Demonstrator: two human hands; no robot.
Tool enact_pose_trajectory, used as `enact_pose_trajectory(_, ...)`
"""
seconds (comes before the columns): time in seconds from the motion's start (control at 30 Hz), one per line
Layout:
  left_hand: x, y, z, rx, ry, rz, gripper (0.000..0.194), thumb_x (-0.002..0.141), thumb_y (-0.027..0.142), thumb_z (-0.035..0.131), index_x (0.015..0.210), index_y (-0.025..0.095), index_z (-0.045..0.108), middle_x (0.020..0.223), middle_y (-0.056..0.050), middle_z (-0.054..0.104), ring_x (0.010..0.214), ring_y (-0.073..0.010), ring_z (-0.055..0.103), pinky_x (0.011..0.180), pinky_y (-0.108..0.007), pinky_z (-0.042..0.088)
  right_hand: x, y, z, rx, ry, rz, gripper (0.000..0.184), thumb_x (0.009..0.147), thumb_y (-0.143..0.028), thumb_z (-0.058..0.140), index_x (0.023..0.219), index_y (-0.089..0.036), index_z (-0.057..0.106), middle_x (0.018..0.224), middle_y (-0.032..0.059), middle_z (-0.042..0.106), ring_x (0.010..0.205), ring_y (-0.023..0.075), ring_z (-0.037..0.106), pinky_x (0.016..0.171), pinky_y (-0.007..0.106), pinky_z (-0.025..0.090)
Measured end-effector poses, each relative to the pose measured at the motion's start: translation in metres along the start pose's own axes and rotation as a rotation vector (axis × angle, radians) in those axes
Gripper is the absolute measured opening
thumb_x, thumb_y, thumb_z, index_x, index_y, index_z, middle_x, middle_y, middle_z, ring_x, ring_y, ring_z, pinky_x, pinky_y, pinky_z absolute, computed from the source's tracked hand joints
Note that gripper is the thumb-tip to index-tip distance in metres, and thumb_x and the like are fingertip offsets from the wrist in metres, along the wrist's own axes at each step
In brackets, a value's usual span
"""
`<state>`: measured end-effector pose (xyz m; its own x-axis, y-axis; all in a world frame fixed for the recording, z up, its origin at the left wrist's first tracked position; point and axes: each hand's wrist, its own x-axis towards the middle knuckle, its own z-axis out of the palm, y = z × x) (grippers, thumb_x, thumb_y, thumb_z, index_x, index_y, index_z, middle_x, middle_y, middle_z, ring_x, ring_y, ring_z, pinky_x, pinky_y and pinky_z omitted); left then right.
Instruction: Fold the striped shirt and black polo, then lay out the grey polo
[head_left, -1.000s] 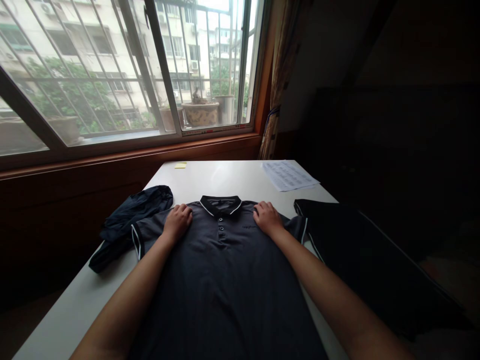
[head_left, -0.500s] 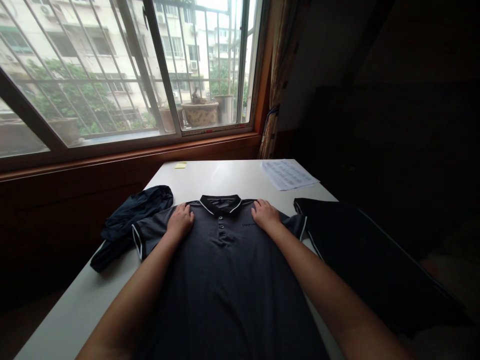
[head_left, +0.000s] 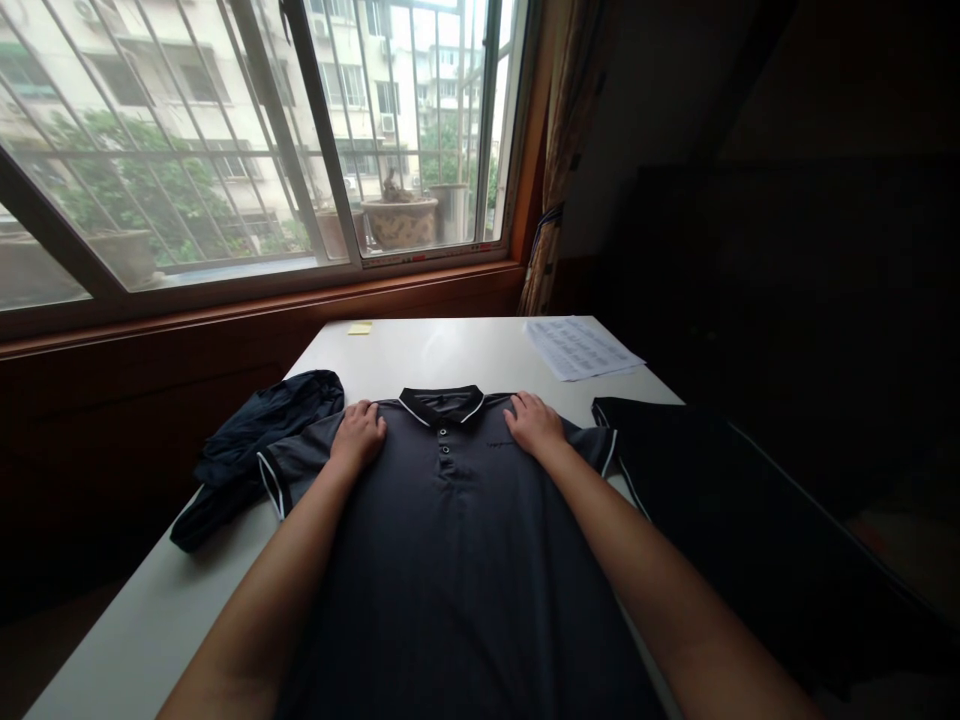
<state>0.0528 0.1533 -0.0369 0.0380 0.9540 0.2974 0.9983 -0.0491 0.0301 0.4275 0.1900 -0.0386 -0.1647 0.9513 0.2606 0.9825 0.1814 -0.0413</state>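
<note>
A dark grey polo shirt (head_left: pixel 457 540) lies front up, its black, white-edged collar (head_left: pixel 441 404) pointing away from me. My left hand (head_left: pixel 359 432) is on the shirt's left-side shoulder as I see it, fingers bent over the top edge. On the opposite shoulder, beside the small chest lettering, my right hand (head_left: pixel 534 422) sits in a similar way. Both hands look closed on the cloth; the fingertips are partly hidden. The two short sleeves spread outward, each with a white-edged cuff. Two buttons show on the placket.
The shirt lies on a white table (head_left: pixel 97 640). A crumpled dark garment (head_left: pixel 262 430) is at the left edge, and dark trousers-like cloth (head_left: pixel 720 500) covers the right side. Printed sheets (head_left: pixel 581 348) and a yellow note (head_left: pixel 360 328) lie at the far end, below the window (head_left: pixel 225 150).
The creases below the placket have flattened and the shirt front looks smoother. Both hands stay at the shoulders, almost unmoved. The view has shifted slightly.
</note>
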Motion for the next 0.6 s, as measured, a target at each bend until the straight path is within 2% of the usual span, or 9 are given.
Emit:
enact_pose_trajectory(0.13,-0.004,0.004,-0.005,0.012,0.022,-0.026,0.045,0.098,0.038,0.039,0.131,0.015,0.06,0.133,-0.016,0.057,0.126,-0.0332,0.048,0.107,-0.044,0.042,-0.002,-0.001,0.002,0.003,0.029,0.001,0.053,0.102,-0.043,0.034,0.144,-0.016,0.052,0.151,0.0115,0.049,0.136,0.0271,0.042,0.111,0.039,0.034)
enact_pose_trajectory(0.23,-0.008,0.007,-0.007,0.015,0.026,-0.021,0.043,0.098,0.035,0.039,0.129,0.016,0.062,0.127,-0.015,0.06,0.123,-0.0321,0.049,0.105,-0.043,0.043,-0.004,-0.001,0.002,0.002,0.022,0.0,0.053,0.101,-0.042,0.034,0.145,-0.016,0.051,0.151,0.0116,0.049,0.136,0.0276,0.041,0.112,0.04,0.033)
enact_pose_trajectory(0.37,-0.009,0.01,-0.007,0.009,0.029,0.001,0.04,0.097,0.031,0.039,0.127,0.018,0.063,0.13,-0.013,0.061,0.123,-0.0303,0.051,0.106,-0.04,0.043,-0.006,-0.001,0.002,0.005,0.035,0.003,0.053,0.101,-0.04,0.034,0.145,-0.016,0.051,0.151,0.0118,0.049,0.137,0.0282,0.04,0.112,0.04,0.032)
enact_pose_trajectory(0.6,0.001,0.012,-0.001,0.009,0.014,0.003,0.043,0.094,0.023,0.038,0.126,0.008,0.063,0.134,-0.019,0.06,0.127,-0.0303,0.051,0.113,-0.038,0.037,-0.005,-0.002,0.001,0.008,0.05,0.003,0.052,0.1,-0.039,0.036,0.142,-0.016,0.054,0.149,0.0116,0.052,0.134,0.0277,0.044,0.11,0.04,0.035)
